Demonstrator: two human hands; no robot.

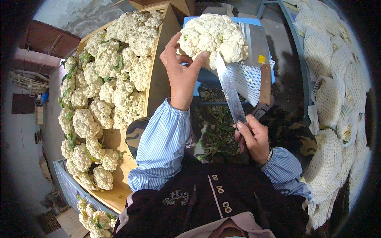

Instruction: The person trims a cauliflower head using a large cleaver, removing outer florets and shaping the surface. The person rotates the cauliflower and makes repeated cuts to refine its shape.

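A large white cauliflower head [212,37] rests at the top of a blue stand [190,20]. My left hand [183,64] holds it from the left, thumb on its near edge and fingers at the far side. In my right hand [253,135] is a long knife [227,86], its blade stained and its handle hidden by my fingers. The knife's tip touches or lies just before the cauliflower's near edge; I cannot tell which. Right of the head lies a cleaver [256,44] with a wooden handle [265,84]. A white foam net sleeve [242,78] hangs partly under the cleaver.
A wooden bin [156,59] full of cauliflower heads [108,64] stands at left. More heads [96,220] lie below it. Along the right, net-wrapped cauliflowers [326,101] are piled behind a grey-blue rail [297,56]. Leaf trimmings [218,131] lie between my knees.
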